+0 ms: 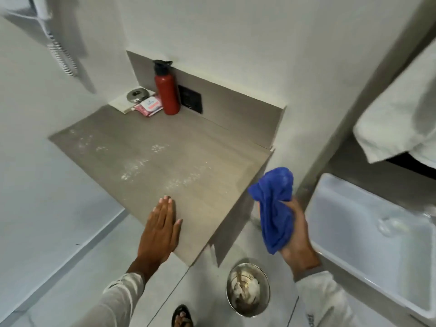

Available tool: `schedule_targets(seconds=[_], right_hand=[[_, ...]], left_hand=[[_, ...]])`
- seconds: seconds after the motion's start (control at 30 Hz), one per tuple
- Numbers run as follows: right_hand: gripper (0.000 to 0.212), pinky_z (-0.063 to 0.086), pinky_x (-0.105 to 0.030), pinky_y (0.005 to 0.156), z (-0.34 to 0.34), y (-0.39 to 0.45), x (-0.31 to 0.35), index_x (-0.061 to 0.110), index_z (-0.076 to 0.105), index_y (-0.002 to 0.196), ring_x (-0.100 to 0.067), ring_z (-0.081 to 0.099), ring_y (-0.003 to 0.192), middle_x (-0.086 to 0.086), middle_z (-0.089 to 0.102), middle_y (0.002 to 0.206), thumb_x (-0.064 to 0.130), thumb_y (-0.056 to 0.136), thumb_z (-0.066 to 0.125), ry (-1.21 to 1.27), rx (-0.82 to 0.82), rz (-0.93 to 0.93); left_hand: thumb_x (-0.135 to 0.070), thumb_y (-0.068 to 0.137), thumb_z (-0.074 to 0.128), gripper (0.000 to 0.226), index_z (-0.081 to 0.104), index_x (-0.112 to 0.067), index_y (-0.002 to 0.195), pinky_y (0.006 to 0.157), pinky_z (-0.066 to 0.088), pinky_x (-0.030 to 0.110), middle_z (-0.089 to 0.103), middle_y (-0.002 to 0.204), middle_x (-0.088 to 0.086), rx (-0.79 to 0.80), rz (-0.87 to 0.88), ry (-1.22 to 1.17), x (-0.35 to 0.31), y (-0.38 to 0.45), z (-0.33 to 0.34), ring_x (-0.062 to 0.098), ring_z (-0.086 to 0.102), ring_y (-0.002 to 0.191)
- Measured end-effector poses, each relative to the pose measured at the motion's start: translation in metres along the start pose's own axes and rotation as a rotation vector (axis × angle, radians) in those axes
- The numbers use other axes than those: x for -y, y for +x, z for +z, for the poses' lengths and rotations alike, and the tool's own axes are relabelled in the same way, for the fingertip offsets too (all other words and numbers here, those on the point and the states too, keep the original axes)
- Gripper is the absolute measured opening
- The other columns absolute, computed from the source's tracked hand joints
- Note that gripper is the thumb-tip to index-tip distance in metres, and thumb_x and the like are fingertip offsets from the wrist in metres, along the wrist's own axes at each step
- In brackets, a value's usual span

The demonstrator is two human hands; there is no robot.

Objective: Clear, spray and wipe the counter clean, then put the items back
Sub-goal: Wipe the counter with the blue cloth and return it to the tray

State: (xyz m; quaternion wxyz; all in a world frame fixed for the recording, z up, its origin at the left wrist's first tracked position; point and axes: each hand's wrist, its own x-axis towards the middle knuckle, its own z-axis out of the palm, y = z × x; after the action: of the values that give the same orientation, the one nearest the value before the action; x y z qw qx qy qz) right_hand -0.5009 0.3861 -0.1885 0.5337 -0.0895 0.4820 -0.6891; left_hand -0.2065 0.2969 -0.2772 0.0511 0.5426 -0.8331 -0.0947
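Your left hand (161,226) lies flat and released on the near edge of the worktop (212,199), fingers straight, grasping nothing. Your right hand (293,234) is clenched around a blue cloth (274,204), bunched up and held off the worktop's right corner, above the floor. The cloth looks soft and limp, and it hangs loosely from your fist; spread flat under the palm it would likely cover more surface than as a wad.

White specks (141,165) are scattered across the middle of the worktop, so wiping seems not yet done. In the far corner a red bottle (166,90) stands upright against the backsplash, with a small pink-and-white packet (149,106) just beside it and a round metal dish (136,94) resting on a white pad (121,103). The bottle is rigid and probably smooth, best taken around its body; whether it is full I cannot tell. The packet looks light and soft. A steel bin (247,286) sits on the floor below the worktop's near corner.
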Motion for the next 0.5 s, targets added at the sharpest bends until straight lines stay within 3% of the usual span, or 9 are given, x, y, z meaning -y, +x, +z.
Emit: schedule_targets(seconds=[0.07,0.13,0.17,0.2,0.27,0.3,0.37,0.5], right_hand=[[0.037,0.051,-0.040,0.095,0.026,0.017,-0.024,0.007,0.062,0.130,-0.029,0.069,0.105,-0.012,0.073,0.115,0.006,0.103,0.037,-0.217,-0.020,-0.055],[0.029,0.051,-0.046,0.092,0.054,0.049,-0.053,0.006,0.063,0.115,-0.033,0.063,0.098,-0.012,0.068,0.100,0.000,0.101,0.039,-0.579,-0.162,-0.169],[0.031,0.049,-0.046,0.099,0.066,0.068,-0.064,0.011,0.064,0.119,-0.035,0.062,0.104,-0.012,0.066,0.105,0.000,0.101,0.041,-0.745,-0.215,-0.209],[0.041,0.043,-0.043,0.108,0.081,0.089,-0.075,0.012,0.058,0.138,-0.037,0.059,0.119,-0.014,0.063,0.124,0.001,0.101,0.042,-0.906,-0.232,-0.242],[0.058,0.023,-0.041,0.123,0.109,0.129,-0.096,0.013,0.030,0.161,-0.038,0.033,0.151,-0.021,0.032,0.164,0.010,0.104,0.044,-1.285,-0.185,-0.264],[0.062,0.014,-0.044,0.127,0.124,0.146,-0.112,0.015,0.022,0.164,-0.038,0.019,0.157,-0.024,0.017,0.169,0.019,0.106,0.043,-1.481,-0.194,-0.282],[0.065,0.004,-0.049,0.129,0.155,0.161,-0.141,0.020,0.016,0.165,-0.039,0.006,0.160,-0.028,0.006,0.170,0.036,0.107,0.039,-1.774,-0.205,-0.324],[0.063,0.018,-0.054,0.127,0.182,0.116,-0.209,0.022,0.029,0.162,-0.041,0.020,0.157,-0.027,0.022,0.167,0.049,0.106,0.035,-1.943,-0.036,-0.581]], left_hand=[[-0.043,0.103,0.016,0.068,0.029,0.003,0.151,0.119,0.033,0.049,0.030,0.160,0.021,-0.052,-0.050,0.062,0.030,0.001,-0.009,0.036,0.029,0.148],[-0.042,0.103,0.013,0.069,0.029,0.006,0.149,0.119,0.034,0.051,0.030,0.158,0.025,-0.062,-0.075,0.096,0.063,0.009,-0.010,0.039,0.030,0.147],[-0.041,0.103,0.014,0.069,0.029,0.007,0.149,0.119,0.034,0.051,0.030,0.158,0.025,-0.054,-0.083,0.089,0.073,0.015,-0.014,0.040,0.031,0.147],[-0.041,0.103,0.013,0.069,0.029,0.007,0.149,0.119,0.033,0.050,0.030,0.158,0.026,-0.029,-0.080,0.066,0.086,0.024,-0.015,0.040,0.031,0.147],[-0.042,0.103,0.010,0.070,0.030,0.006,0.149,0.120,0.032,0.048,0.031,0.158,0.025,-0.027,-0.045,0.092,0.108,0.039,-0.014,0.038,0.033,0.147],[-0.042,0.103,0.011,0.070,0.031,0.005,0.149,0.120,0.030,0.047,0.031,0.158,0.024,-0.027,-0.030,0.108,0.119,0.047,-0.015,0.037,0.033,0.147],[-0.042,0.102,0.016,0.068,0.027,0.003,0.151,0.122,0.023,0.045,0.027,0.161,0.022,-0.062,0.012,0.098,0.140,0.064,-0.015,0.035,0.027,0.150],[-0.042,0.103,0.016,0.067,0.012,-0.001,0.156,0.127,0.017,0.046,0.012,0.165,0.019,-0.076,0.109,0.074,0.167,0.089,-0.011,0.031,0.013,0.154]])
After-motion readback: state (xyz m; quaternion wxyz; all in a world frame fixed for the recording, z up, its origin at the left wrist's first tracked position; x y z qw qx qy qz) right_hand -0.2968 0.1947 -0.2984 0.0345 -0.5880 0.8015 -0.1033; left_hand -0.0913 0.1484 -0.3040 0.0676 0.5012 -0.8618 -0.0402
